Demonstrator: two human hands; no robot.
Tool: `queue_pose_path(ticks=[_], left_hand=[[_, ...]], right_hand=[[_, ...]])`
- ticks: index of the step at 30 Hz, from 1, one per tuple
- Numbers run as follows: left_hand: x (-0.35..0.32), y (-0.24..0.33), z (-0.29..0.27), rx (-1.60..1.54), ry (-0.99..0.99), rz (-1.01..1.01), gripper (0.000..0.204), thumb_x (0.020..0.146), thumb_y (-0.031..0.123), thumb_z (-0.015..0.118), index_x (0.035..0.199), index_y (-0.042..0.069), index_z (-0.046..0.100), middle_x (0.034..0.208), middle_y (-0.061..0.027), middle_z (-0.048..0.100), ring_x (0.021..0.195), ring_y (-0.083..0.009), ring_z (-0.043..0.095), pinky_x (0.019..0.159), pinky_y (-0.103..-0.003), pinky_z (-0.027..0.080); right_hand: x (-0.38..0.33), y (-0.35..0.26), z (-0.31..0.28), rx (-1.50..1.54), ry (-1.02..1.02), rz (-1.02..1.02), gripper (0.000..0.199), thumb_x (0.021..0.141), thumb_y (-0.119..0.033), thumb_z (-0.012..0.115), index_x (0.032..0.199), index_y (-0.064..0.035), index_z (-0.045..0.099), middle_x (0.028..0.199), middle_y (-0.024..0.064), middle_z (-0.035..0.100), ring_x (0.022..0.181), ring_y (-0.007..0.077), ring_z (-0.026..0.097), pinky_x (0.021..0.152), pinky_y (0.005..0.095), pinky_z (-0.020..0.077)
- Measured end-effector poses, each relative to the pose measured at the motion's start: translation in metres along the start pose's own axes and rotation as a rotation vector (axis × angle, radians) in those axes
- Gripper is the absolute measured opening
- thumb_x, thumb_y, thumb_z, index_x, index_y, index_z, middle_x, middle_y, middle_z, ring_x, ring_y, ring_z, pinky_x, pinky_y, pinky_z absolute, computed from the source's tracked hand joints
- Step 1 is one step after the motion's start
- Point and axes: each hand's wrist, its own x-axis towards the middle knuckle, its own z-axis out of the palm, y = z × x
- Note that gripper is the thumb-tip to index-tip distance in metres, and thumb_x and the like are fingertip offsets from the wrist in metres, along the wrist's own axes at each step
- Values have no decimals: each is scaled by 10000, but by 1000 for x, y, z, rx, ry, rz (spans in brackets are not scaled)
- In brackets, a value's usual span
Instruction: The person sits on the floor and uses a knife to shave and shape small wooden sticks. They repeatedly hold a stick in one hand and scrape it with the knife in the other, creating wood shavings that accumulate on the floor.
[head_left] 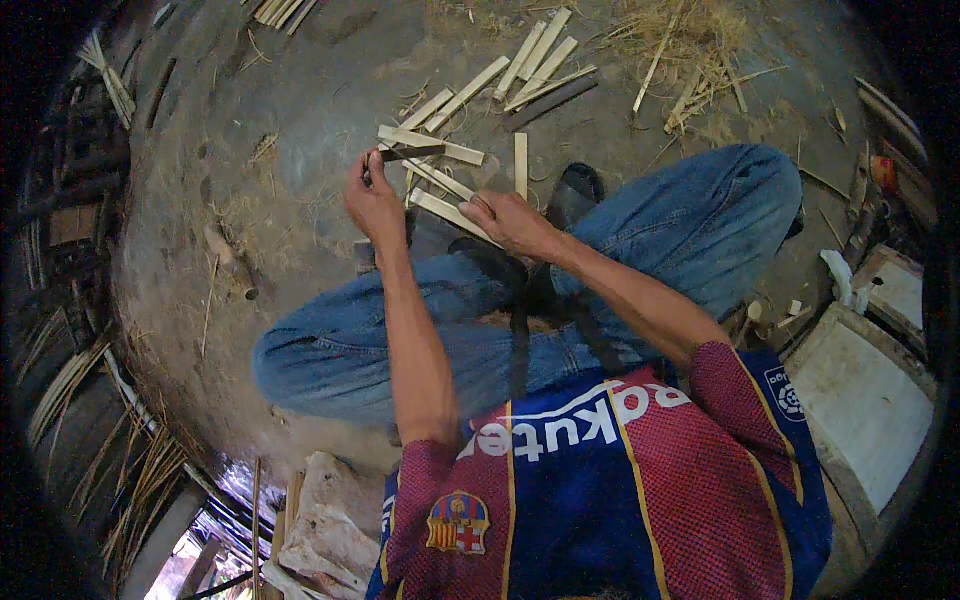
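My left hand (376, 208) is closed at its fingertips on a knife, whose dark flat blade (416, 152) points to the right. Its handle is hidden in my fingers. My right hand (512, 224) is closed around the near end of a thin pale wooden strip (440, 180), which slants up and left toward the blade. Whether blade and strip touch, I cannot tell. Just beyond the blade lies a wider pale slat (450, 151) on the ground. Another slat (452, 216) rests below the held strip, close to my right hand.
Several cut slats (540, 55) and a dark stick (552, 103) lie farther out. Fibre shavings (690, 30) are heaped at the far right. My crossed legs in jeans (680, 200) flank the work. A short wooden piece (232, 264) sits left; a pale-topped box (860, 405) stands at right.
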Motion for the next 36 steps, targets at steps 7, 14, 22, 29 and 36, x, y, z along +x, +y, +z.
queue_pose_path(ticks=[7, 14, 22, 29, 36], left_hand=[[3, 5, 2, -19, -14, -18, 222, 954, 201, 583, 1054, 30, 683, 879, -137, 686, 749, -212, 622, 696, -331, 483], [2, 1, 3, -140, -37, -41, 198, 952, 159, 577, 1053, 22, 678, 886, -112, 676, 784, -187, 621, 722, -315, 481], [-4, 10, 9, -630, 3, -274, 236, 942, 78, 586, 1136, -45, 640, 965, -96, 682, 921, -146, 640, 770, -291, 578], [-5, 3, 6, -544, 51, -290, 190, 897, 97, 669, 1039, -27, 693, 912, -83, 688, 823, -137, 661, 728, -282, 595], [-4, 1, 8, -466, 54, -216, 186, 913, 139, 663, 1012, -12, 709, 884, -65, 692, 810, -123, 655, 720, -267, 572]], right_hand=[[9, 51, 8, -18, 35, 178, 448, 984, -412, 475, 978, 13, 618, 841, 250, 642, 799, 431, 631, 687, 493, 478], [3, 60, 17, -114, 184, -9, 524, 990, -456, 447, 846, 30, 581, 690, 180, 576, 583, 280, 566, 522, 420, 448], [10, 67, 17, 413, 54, 360, 580, 982, -521, 434, 858, 29, 574, 634, 84, 542, 447, 163, 506, 416, 353, 439], [-3, 19, 17, 53, 117, 45, 535, 985, -466, 428, 912, 27, 622, 755, 230, 606, 724, 400, 601, 714, 469, 481], [-6, 41, 20, 14, 63, 297, 551, 991, -480, 435, 925, 43, 595, 724, 167, 610, 736, 291, 630, 680, 438, 477]])
